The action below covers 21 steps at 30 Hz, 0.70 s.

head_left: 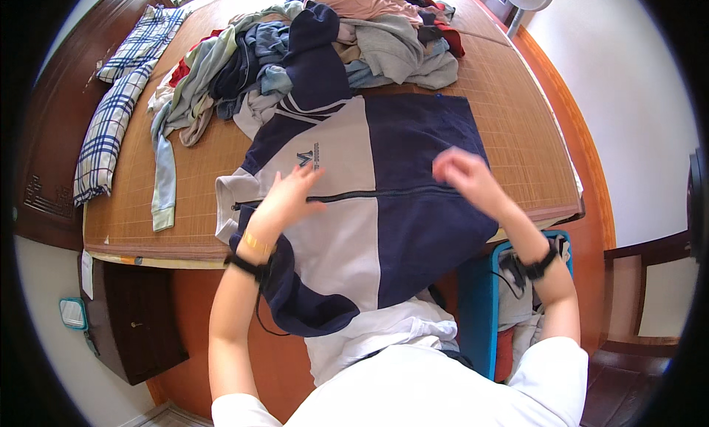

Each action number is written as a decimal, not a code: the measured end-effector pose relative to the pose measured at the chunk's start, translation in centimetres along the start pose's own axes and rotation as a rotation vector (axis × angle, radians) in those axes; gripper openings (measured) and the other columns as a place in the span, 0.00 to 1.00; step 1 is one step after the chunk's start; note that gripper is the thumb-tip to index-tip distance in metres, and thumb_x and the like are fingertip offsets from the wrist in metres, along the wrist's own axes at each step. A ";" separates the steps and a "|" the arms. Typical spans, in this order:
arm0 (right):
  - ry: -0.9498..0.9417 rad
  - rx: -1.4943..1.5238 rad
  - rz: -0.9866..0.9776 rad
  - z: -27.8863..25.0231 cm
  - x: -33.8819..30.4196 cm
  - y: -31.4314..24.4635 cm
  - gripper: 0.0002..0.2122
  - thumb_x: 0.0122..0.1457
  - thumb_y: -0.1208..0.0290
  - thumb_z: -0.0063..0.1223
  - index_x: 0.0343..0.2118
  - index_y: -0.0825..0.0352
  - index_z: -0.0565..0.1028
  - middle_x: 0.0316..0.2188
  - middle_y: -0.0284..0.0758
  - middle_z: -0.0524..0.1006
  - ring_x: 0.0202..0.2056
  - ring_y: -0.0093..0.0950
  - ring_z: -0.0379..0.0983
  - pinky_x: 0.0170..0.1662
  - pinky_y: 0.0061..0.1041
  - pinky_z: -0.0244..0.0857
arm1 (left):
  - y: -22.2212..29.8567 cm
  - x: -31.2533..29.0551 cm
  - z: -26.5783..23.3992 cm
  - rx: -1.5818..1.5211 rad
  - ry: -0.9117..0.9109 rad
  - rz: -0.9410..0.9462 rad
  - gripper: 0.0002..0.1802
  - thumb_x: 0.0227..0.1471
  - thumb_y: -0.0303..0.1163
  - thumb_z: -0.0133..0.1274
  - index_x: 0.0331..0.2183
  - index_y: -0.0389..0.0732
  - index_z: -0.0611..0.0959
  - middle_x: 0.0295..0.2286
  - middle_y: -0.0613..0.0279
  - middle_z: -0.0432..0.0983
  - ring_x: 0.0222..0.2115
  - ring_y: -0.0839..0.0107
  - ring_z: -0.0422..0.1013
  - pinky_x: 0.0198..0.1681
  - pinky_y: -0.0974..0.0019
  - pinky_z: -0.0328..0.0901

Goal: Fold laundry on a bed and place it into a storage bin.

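A navy and light-grey zip jacket [413, 242] lies spread over the near edge of the bed, its collar to the left and its hem to the right. One navy sleeve stretches away toward the clothes pile; the other hangs down over the near edge. My left hand [292, 194] is over the grey chest panel by the zip, fingers spread and nothing in them. Above the navy panel near the hem, my right hand [467, 174] has its fingers curled in, slightly blurred, with no cloth seen in its grasp.
A heap of mixed clothes [384, 46] covers the far part of the woven bed mat [509, 124]. Plaid pillows [114, 135] line the left side. A blue bin [478, 309] holding clothes stands below my right forearm. A dark cabinet [144, 316] sits at lower left.
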State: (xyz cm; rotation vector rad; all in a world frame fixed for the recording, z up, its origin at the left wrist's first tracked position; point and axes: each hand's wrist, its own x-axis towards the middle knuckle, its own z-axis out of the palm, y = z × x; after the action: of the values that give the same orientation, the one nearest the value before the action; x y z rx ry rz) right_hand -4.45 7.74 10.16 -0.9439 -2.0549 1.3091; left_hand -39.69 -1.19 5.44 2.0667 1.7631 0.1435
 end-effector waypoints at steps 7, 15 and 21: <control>-0.867 -0.246 0.697 5.4 -23.0 11.8 0.15 0.61 0.62 0.45 0.38 0.69 0.79 0.31 0.38 0.81 0.35 0.29 0.77 0.41 0.28 0.70 | 4.8 -15.5 4.9 -0.222 0.415 0.095 0.21 0.43 0.27 0.63 0.43 0.45 0.81 0.53 0.54 0.68 0.56 0.51 0.62 0.58 0.49 0.58; 0.026 0.513 1.506 14.5 -38.9 22.5 0.13 0.57 0.63 0.52 0.40 0.65 0.80 0.34 0.41 0.81 0.38 0.33 0.77 0.43 0.32 0.69 | 7.3 -21.9 16.4 -0.213 0.555 -0.097 0.16 0.43 0.31 0.57 0.39 0.50 0.84 0.55 0.56 0.66 0.58 0.53 0.58 0.60 0.41 0.48; -0.073 0.266 1.631 14.2 -41.8 21.2 0.17 0.58 0.58 0.51 0.43 0.65 0.78 0.37 0.43 0.79 0.40 0.35 0.75 0.45 0.32 0.67 | 7.5 -21.6 18.5 -0.170 0.607 -0.152 0.13 0.42 0.30 0.57 0.34 0.51 0.85 0.54 0.56 0.67 0.58 0.53 0.57 0.60 0.39 0.47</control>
State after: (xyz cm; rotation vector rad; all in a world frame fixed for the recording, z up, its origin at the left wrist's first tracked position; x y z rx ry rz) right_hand 16.94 -26.71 -17.39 -2.5916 -0.7434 2.1648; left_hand -30.60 -27.37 -4.43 1.8712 2.1431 0.9238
